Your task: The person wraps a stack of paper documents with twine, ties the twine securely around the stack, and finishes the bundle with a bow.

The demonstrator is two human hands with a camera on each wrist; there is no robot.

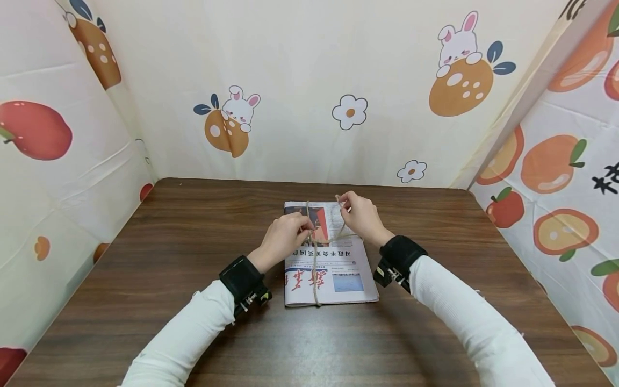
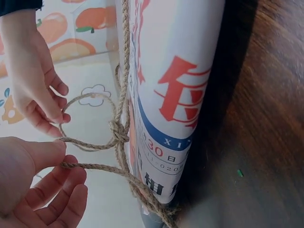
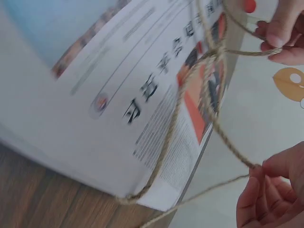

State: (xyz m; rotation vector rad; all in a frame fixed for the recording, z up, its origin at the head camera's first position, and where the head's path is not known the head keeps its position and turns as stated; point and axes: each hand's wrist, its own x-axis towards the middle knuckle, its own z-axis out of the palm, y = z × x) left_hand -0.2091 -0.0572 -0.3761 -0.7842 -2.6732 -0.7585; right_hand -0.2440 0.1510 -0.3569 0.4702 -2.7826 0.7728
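A folded stack of newspapers (image 1: pixel 302 293) lies on the table, bound lengthwise and crosswise with brown twine (image 1: pixel 315 271). Where the strands cross there is a knot (image 2: pixel 118 132) on top of the stack. My left hand (image 1: pixel 287 235) pinches a bight of the twine between thumb and fingers, left of the knot. Over the far right part of the stack, my right hand (image 1: pixel 362 216) pinches another strand, which runs up from the knot in the right wrist view. A thin length of twine also trails from the right fingertips (image 3: pixel 259 178).
The brown wood-grain table (image 1: pixel 203 231) extends around the stack on all sides. A pale curtain (image 1: pixel 295 134) with rabbits and flowers hangs behind it, and fruit-printed cloth (image 1: pixel 556 215) flanks the right side. Black camera bands (image 1: pixel 242 282) circle both wrists.
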